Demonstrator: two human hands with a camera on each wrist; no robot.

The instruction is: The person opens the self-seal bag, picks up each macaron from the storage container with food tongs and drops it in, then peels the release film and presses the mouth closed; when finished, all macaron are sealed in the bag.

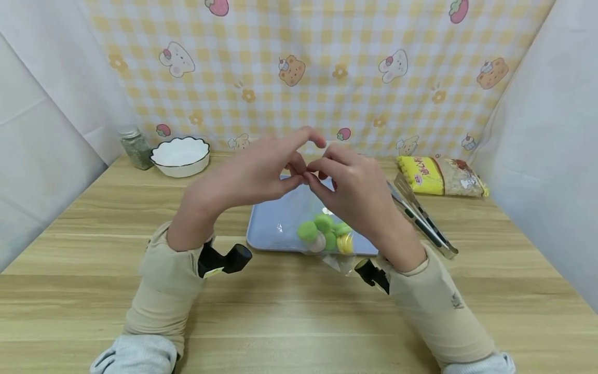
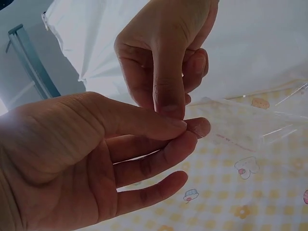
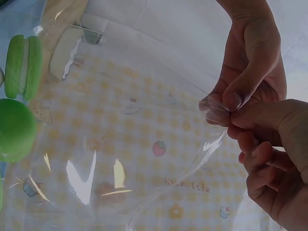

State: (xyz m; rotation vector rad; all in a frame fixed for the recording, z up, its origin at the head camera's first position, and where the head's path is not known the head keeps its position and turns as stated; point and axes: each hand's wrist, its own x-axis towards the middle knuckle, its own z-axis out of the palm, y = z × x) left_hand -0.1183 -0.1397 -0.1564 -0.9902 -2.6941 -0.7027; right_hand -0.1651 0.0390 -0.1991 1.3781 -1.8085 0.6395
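Observation:
A clear plastic bag (image 3: 82,180) hangs from my fingers, upright over the pale blue tray (image 1: 261,223). Its lower part holds several macarons, among them green ones (image 1: 307,230), a yellow one (image 1: 345,243) and a whitish one (image 1: 318,242). My left hand (image 1: 252,174) pinches the bag's top edge between thumb and index finger. Right beside it, my right hand (image 1: 359,189) pinches the same edge, and the fingertips of both hands touch. In the left wrist view, the thin film (image 2: 236,139) stretches away from the pinched spot. The right forearm hides part of the tray.
Metal tongs (image 1: 422,218) lie right of the tray. Behind them is a yellow food packet (image 1: 441,176). At the back left stand a white scalloped bowl (image 1: 180,156) and a jar of dried herbs (image 1: 135,148). A checked curtain (image 1: 317,67) hangs behind the wooden table (image 1: 289,322).

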